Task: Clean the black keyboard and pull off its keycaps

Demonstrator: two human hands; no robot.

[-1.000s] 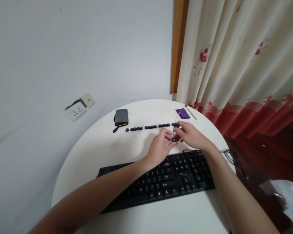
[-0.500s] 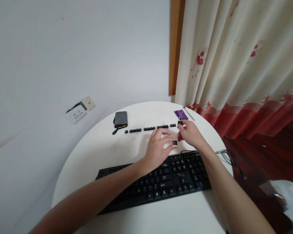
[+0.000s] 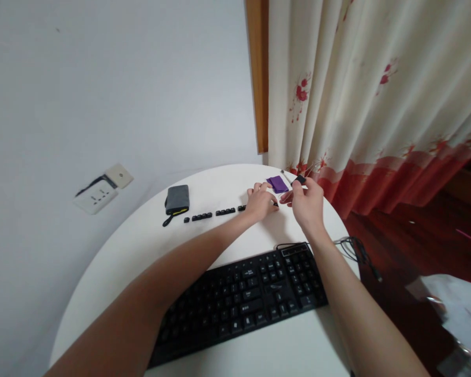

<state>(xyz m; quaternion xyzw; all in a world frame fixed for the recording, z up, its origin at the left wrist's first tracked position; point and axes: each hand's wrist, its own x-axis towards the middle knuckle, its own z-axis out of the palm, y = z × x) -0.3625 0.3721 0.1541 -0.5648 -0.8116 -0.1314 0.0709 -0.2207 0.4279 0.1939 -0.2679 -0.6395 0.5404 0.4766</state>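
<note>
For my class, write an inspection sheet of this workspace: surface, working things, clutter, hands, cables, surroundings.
Surface: white table with a curved edge.
Working things: black keyboard; row of black keycaps beyond it, partly hidden.
Clutter: grey pouch, folded purple item, slim stick.
Left hand: over the row's right part, fingertips at a keycap; grip unclear.
Right hand: holds a black-handled tool, raised.
Cables: dark cable, looped, extending past the table's right edge.
Surroundings: pale wall, socket, floral curtain, dark red floor.

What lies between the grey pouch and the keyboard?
In the head view, black keycaps lie between the pouch and keyboard; the left forearm crosses there.
</note>
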